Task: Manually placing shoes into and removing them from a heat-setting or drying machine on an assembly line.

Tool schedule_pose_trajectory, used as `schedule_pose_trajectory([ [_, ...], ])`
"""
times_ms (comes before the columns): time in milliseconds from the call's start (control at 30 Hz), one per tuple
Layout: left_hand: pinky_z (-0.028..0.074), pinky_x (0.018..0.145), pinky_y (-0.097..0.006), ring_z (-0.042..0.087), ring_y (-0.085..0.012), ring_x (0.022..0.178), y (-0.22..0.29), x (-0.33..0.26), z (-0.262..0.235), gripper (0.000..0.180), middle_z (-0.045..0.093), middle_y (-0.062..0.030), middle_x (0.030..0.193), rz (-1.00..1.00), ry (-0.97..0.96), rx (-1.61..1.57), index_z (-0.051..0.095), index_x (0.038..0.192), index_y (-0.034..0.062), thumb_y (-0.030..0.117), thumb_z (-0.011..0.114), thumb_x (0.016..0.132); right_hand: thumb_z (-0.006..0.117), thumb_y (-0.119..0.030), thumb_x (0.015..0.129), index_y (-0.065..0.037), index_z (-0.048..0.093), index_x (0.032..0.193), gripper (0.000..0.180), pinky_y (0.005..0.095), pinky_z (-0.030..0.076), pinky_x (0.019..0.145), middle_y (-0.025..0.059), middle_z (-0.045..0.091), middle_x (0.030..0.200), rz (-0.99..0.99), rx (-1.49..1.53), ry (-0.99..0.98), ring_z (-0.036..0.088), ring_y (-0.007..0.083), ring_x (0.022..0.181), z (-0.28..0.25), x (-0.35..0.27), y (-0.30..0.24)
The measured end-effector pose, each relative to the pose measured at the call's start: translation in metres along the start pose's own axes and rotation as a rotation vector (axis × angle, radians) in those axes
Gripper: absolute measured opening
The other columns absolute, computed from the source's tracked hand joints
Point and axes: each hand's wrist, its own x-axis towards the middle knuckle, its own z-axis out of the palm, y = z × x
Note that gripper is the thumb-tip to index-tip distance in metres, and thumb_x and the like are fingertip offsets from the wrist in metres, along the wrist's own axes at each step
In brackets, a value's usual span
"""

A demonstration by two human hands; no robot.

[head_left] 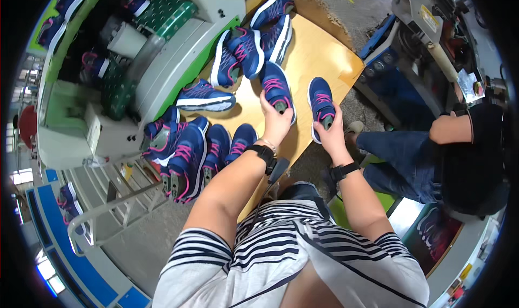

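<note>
Spanning the middle of the view, a plywood worktop [324,54] is seen, loaded with navy sports shoes with pink laces and white soles. To its left a grey-and-green machine [178,48] is set, and more shoes are carried on the green line [54,16] beyond it. At the right, a seated person in dark clothes [459,156] is placed well apart from the shoes. A heap of shoes [189,151] is piled at the near left edge of the worktop. One navy shoe [275,89] is gripped at its heel by the left hand [275,121], whose fingers are wrapped around it. A second navy shoe [321,105], just beside the first, is held at the heel by the right hand [331,137], fingers closed on it. Both shoes are kept toe-away over the worktop; whether they are resting on it cannot be told.
</note>
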Motion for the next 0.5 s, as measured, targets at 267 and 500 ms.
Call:
schedule_pose_trajectory([
  [267, 0.036, 0.110, -0.047, 0.041, -0.0493, 0.128, 0.031, -0.091, -0.069, 0.087, 0.036, -0.0389, 0.138, -0.299, -0.654, 0.224, 0.034, 0.141, -0.0059, 0.025, 0.078, 0.073, 0.074, -0.010, 0.080, -0.003, 0.024, 0.150, 0.086, 0.0471, 0.037, 0.109, 0.0297, 0.039, 0.136, 0.007, -0.054, -0.032, 0.043, 0.0474, 0.126, 0.024, -0.059, -0.025],
  [500, 0.052, 0.092, -0.033, 0.065, -0.0193, 0.107, 0.111, -0.010, -0.186, 0.040, 0.067, -0.0152, 0.122, 0.015, -0.436, 0.462, 0.059, 0.129, -0.0008, 0.012, 0.065, 0.091, 0.077, -0.016, 0.080, 0.001, 0.018, 0.150, 0.093, 0.0471, 0.032, 0.112, 0.0296, 0.034, 0.138, 0.054, -0.073, -0.171, 0.037, 0.0455, 0.130, 0.031, -0.109, -0.038],
])
